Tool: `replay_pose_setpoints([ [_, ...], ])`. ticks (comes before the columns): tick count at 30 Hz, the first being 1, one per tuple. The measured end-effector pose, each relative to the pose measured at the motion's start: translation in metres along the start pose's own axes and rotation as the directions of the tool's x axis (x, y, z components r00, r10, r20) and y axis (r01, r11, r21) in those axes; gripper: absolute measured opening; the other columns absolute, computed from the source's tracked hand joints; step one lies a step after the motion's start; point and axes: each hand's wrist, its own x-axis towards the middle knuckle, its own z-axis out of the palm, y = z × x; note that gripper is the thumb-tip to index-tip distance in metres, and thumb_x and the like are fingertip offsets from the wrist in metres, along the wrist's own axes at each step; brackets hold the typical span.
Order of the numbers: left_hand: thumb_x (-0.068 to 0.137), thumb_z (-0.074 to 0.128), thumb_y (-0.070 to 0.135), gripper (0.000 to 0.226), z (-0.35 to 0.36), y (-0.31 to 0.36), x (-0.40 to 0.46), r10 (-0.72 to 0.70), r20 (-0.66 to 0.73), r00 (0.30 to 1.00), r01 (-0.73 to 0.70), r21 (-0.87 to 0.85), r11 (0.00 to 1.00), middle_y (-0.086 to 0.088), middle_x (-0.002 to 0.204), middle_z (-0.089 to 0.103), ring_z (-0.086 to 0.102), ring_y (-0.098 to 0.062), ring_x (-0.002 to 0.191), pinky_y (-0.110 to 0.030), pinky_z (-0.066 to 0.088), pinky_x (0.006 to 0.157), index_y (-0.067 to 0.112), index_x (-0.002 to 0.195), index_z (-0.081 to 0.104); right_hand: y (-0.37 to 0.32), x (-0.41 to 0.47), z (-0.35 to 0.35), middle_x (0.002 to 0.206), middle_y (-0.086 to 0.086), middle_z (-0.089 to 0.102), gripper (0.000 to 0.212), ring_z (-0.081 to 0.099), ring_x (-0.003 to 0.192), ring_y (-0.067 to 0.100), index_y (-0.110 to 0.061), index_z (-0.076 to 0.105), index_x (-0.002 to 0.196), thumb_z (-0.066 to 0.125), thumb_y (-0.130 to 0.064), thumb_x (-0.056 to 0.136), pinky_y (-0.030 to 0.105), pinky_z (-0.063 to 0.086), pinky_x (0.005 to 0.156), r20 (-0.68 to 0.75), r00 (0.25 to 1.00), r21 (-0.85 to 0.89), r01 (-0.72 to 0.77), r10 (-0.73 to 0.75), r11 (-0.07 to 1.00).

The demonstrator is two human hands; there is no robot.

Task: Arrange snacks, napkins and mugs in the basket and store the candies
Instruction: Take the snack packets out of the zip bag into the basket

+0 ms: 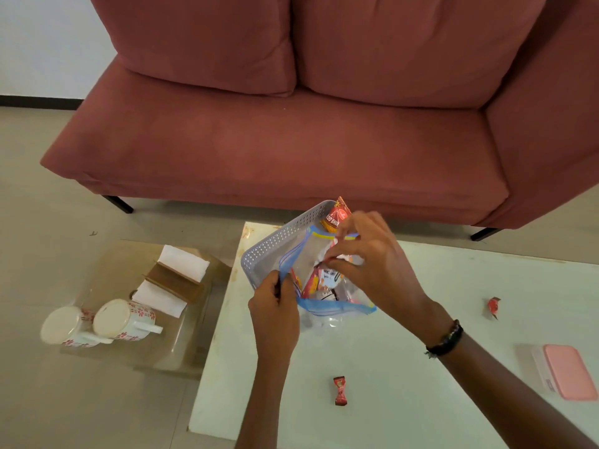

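Note:
A clear zip bag (pixel 337 306) with a blue rim lies open on the white table (pixel 372 384), partly over the grey perforated basket (pixel 275 244). My left hand (pixel 275 306) pinches the bag's left rim. My right hand (pixel 369 254) pinches a wrapped candy at the bag's mouth; several candies show inside. A red-orange snack packet (pixel 335 215) stands in the basket's far corner. Two loose red candies (pixel 339 390) (pixel 494 306) lie on the table. Two floral mugs (pixel 126 320) (pixel 69 327) lie on their sides on the low glass table, beside white napkins (pixel 186 262) in a wooden holder (pixel 175 281).
A pink-lidded container (pixel 569 371) sits at the table's right edge. A red sofa (pixel 291 140) stands just beyond the table. The glass side table (pixel 136 351) is to the left, lower than the white one.

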Motion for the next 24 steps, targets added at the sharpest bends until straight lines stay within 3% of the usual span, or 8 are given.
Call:
replay_pose_setpoints([
  [3,0.094,0.048,0.025,0.03,0.003,0.004,0.009,-0.013,-0.02,1.0,0.012,-0.02,1.0,-0.014,0.086,0.061,0.057,-0.017,0.075,-0.015,0.048,0.049,-0.003,0.096,0.06,-0.001,0.01,-0.02,0.095,0.001,0.056,0.013,0.052,0.09,0.02,-0.016,0.076,0.079,0.073,-0.029,0.078,0.034,0.046,0.073,-0.169,0.985,0.047,-0.01,0.018,0.999],
  [7,0.095,0.048,0.021,0.027,0.006,0.01,0.016,-0.044,-0.027,0.999,0.042,-0.083,0.996,-0.01,0.075,0.056,0.05,-0.019,0.065,-0.022,0.044,0.058,-0.003,0.094,0.061,0.003,0.027,-0.042,0.1,-0.001,0.051,0.01,0.058,0.086,0.014,-0.015,0.076,0.082,0.077,-0.024,0.078,0.037,0.052,0.061,-0.351,0.929,0.127,-0.08,0.12,0.989],
  [11,0.093,0.049,0.014,0.03,0.007,0.014,0.021,-0.075,-0.066,0.995,0.068,-0.104,0.992,-0.001,0.058,0.049,0.042,-0.018,0.056,-0.03,0.037,0.057,0.016,0.064,0.054,0.017,0.042,-0.055,0.11,-0.003,0.059,0.015,0.058,0.08,0.011,-0.018,0.075,0.08,0.073,-0.033,0.079,0.032,0.05,0.056,-0.52,0.839,-0.011,-0.195,0.161,0.981],
  [14,0.094,0.048,0.019,0.032,0.003,0.015,0.026,-0.071,-0.101,0.992,0.061,-0.095,0.994,-0.002,0.057,0.047,0.041,-0.019,0.055,-0.031,0.036,0.058,0.018,0.062,0.05,0.037,0.054,-0.053,0.097,-0.005,0.069,0.016,0.063,0.071,0.015,-0.019,0.072,0.08,0.068,-0.034,0.083,0.029,0.046,0.053,-0.592,0.788,-0.06,-0.255,0.171,0.965],
  [16,0.095,0.047,0.022,0.027,0.001,0.014,0.028,-0.042,-0.106,0.994,0.036,-0.051,0.998,-0.004,0.061,0.051,0.044,-0.019,0.058,-0.029,0.036,0.055,0.013,0.071,0.054,0.056,0.06,-0.04,0.082,-0.001,0.072,0.017,0.064,0.066,0.02,-0.017,0.071,0.082,0.065,-0.032,0.086,0.026,0.041,0.052,-0.586,0.787,-0.069,-0.287,0.194,0.955],
  [19,0.096,0.046,0.022,0.025,0.001,0.008,0.032,-0.023,-0.086,0.996,0.024,0.005,1.0,-0.006,0.069,0.055,0.047,-0.02,0.063,-0.032,0.042,0.056,0.003,0.087,0.059,0.09,0.059,-0.007,0.072,0.008,0.072,0.017,0.064,0.067,0.033,-0.015,0.068,0.086,0.06,-0.031,0.088,0.028,0.037,0.055,-0.48,0.802,-0.034,-0.423,0.356,0.906],
  [22,0.095,0.047,0.019,0.025,0.001,-0.001,0.036,-0.043,-0.091,0.995,0.044,0.007,0.999,-0.004,0.06,0.051,0.044,-0.023,0.059,-0.032,0.037,0.051,0.012,0.072,0.054,0.12,0.046,0.031,0.074,0.016,0.071,0.014,0.065,0.068,0.038,-0.012,0.066,0.091,0.056,-0.022,0.091,0.027,0.038,0.054,-0.328,0.789,0.036,-0.54,0.52,0.841],
  [24,0.095,0.048,0.018,0.027,0.003,-0.006,0.039,-0.048,-0.101,0.994,0.049,0.013,0.999,-0.004,0.056,0.049,0.043,-0.022,0.055,-0.026,0.032,0.049,0.017,0.068,0.05,0.136,0.035,0.054,0.074,0.017,0.07,0.013,0.064,0.061,0.03,-0.006,0.066,0.092,0.055,-0.014,0.092,0.01,0.033,0.044,-0.253,0.749,0.121,-0.603,0.612,0.788],
])
